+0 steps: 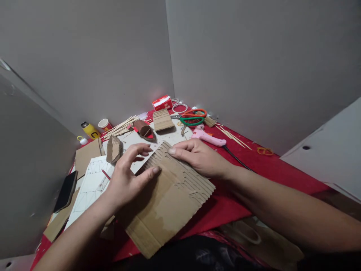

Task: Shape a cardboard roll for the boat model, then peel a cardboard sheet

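Observation:
A piece of corrugated cardboard (166, 195) lies tilted in front of me, its top layer partly peeled so that bare ridges show along the far and right edges. My right hand (197, 156) pinches its far right edge, thumb on top and fingers partly hidden beneath. On the other side, my left hand (132, 173) has thumb and fingers spread apart; the thumb is over the sheet, and whether it touches cannot be made out. Just beyond the left hand stands a small folded cardboard piece (114, 148).
Red cloth (270, 173) covers the table. Around the work lie a pink glue gun (208, 137), scissors (193, 117), wooden sticks (120, 127), a brown roll (142, 128), a paper cup (104, 124), a yellow bottle (90, 130), a phone (65, 191) and a drawn paper sheet (87, 192). Grey panels enclose the table.

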